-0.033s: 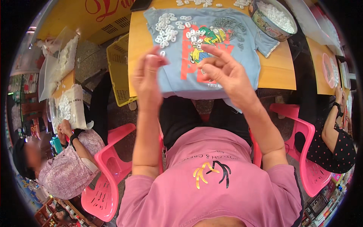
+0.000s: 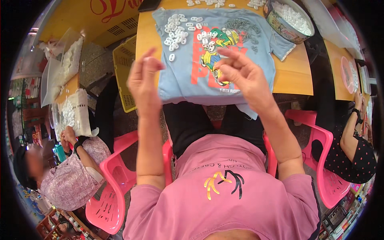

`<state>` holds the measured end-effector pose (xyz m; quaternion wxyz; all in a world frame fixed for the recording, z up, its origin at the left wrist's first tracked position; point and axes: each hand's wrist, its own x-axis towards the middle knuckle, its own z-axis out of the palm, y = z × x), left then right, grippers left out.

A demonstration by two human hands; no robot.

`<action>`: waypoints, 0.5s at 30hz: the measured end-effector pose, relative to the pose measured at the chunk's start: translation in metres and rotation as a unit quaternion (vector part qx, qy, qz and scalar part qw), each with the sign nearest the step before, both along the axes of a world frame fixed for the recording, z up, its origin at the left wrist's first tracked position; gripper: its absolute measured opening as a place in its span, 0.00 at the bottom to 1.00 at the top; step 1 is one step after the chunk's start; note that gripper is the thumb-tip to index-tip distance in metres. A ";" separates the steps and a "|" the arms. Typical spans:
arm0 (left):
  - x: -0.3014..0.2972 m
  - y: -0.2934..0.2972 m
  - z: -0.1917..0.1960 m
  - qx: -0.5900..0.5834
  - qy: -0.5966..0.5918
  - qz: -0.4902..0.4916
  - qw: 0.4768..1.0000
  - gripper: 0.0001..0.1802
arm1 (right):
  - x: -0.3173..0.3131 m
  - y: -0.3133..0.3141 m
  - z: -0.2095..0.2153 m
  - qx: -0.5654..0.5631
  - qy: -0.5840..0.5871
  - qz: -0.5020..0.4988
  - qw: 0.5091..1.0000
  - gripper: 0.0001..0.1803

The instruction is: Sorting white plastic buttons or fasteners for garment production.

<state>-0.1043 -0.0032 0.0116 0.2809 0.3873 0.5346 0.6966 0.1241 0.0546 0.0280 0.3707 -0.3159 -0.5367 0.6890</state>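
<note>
My left hand [image 2: 145, 86], slightly blurred, is raised over the table's near left part, thumb and fingers pressed together; anything between them is too small to make out. My right hand [image 2: 251, 82] hovers above the blue T-shirt [image 2: 176, 82], its thumb and forefinger pinched and the other fingers bent; what they hold, if anything, cannot be made out. Small white oval plastic pieces [image 2: 174, 32] with two holes lie heaped on the shirt's left part. A smaller group of them [image 2: 205, 38] sits mid-shirt. Thin grey metal pieces [image 2: 246, 30] are piled to the right.
A round tin [image 2: 290, 22] full of white pieces stands at the table's back right. More lie along the far edge, near a dark phone-like object [image 2: 149, 5]. A yellow crate [image 2: 125, 76] is left of the table [image 2: 294, 80]. People sit on both sides by pink chairs [image 2: 110, 192].
My left hand has shifted left, away from my right hand, baring more of the shirt. My right hand has moved slightly right.
</note>
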 end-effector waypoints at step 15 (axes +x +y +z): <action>-0.074 -0.003 -0.034 -0.090 0.224 0.126 0.962 0.21 | -0.008 0.071 -0.032 0.436 -0.353 -0.069 0.825 0.10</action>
